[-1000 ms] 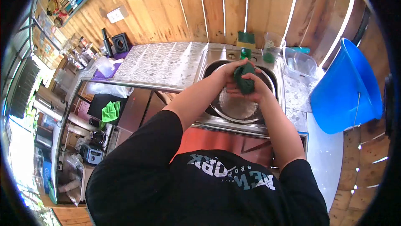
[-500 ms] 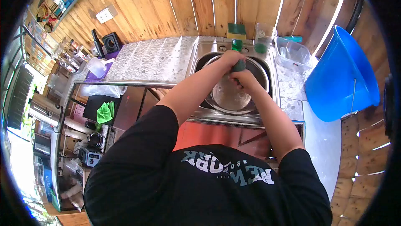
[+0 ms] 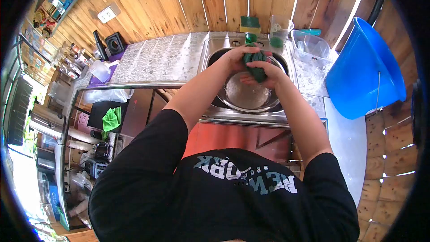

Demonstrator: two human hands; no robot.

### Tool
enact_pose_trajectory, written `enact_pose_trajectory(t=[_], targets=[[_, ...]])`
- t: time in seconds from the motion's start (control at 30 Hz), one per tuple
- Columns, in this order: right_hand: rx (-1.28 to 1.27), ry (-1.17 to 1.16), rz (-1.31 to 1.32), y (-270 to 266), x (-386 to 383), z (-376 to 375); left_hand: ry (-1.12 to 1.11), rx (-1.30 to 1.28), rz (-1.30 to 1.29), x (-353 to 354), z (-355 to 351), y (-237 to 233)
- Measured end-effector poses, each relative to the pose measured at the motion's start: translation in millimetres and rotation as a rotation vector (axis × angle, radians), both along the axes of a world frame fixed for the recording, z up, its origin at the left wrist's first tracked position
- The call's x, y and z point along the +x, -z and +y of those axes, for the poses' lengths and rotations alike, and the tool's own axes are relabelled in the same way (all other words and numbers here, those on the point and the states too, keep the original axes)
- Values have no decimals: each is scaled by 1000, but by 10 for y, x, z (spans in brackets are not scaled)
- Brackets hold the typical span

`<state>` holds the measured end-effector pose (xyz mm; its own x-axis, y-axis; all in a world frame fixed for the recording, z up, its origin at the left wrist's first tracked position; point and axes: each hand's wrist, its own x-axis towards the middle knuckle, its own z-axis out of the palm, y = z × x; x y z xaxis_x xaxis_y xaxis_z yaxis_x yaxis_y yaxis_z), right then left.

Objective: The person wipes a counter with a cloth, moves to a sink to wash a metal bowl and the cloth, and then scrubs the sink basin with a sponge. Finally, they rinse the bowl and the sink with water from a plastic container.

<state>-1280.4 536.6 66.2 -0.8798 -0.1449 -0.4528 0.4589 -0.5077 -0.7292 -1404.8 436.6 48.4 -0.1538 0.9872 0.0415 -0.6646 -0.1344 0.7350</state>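
Note:
A bunched dark green cloth (image 3: pixel 256 66) is squeezed between my two hands above the sink. My left hand (image 3: pixel 239 57) grips it from the left, with the fingers reaching across its upper part. From the right, my right hand (image 3: pixel 271 72) folds around the lower part, its thumb lying over the cloth. Beneath them a round metal basin (image 3: pixel 247 106) with water in it sits in the steel sink (image 3: pixel 209 47). A green-topped object (image 3: pixel 251 38) stands just behind my hands at the sink's back edge.
Behind the sink are a green and yellow sponge (image 3: pixel 250 25) and a clear cup (image 3: pixel 278 31) with green at its base. A clear plastic tub (image 3: pixel 310 47) and a large blue bucket (image 3: pixel 363 72) stand to the right. The speckled counter (image 3: pixel 156 60) runs left.
My hands have gone from a stacked grip on the twisted cloth to holding it bunched between them. The right hand has risen, and the view has shifted slightly.

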Motion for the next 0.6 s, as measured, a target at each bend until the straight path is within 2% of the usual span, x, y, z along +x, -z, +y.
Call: enact_pose_trajectory(t=[0.03, 0.1, 0.2, 0.33, 0.37, 0.43, 0.53, 0.6], targets=[[3, 49, 50, 24, 11, -17, -94, -15, 132, 13, 30, -48], [12, 144, 153, 135, 16, -60, -249, -86, 202, -21, 128, -24], [22, 54, 22, 290, -100, 141, -386, -145, 290, 32, 189, -12], [354, 119, 39, 382, -135, 94, -553, -283, 547, 36, 252, 49], [437, 143, 41, 337, -101, 2, -658, -268, 689, -18, 315, 145], [617, 155, 71, 325, -96, -69, -672, -375, 740, 65, 302, 84], [624, 163, 97, 574, -205, -34, -739, -528, 939, 141, 305, 72], [735, 178, 58, 705, -273, -51, -743, -644, 1085, 140, 358, 127]])
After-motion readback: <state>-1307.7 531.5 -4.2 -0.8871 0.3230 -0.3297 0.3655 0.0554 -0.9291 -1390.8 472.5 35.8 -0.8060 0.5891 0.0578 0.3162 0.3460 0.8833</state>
